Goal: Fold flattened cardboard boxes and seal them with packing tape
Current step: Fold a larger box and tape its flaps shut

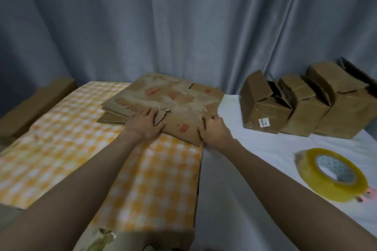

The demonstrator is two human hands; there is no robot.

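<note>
A stack of flattened brown cardboard boxes [175, 98] with red marks and torn paper lies at the far middle, half on the orange checked cloth. My left hand [148, 124] lies on the near left part of the top flat box, fingers spread over it. My right hand [214, 130] grips the near right corner of that same box, fingers curled over its edge. A roll of yellowish clear packing tape [334, 175] lies flat on the white surface at the right, away from both hands.
Three folded-up brown boxes [304, 108] stand in a row at the back right on the white table [255, 169]. An orange checked cloth [71, 138] covers the left side. A long brown box [34, 106] lies at the far left. A grey curtain [183, 26] hangs behind.
</note>
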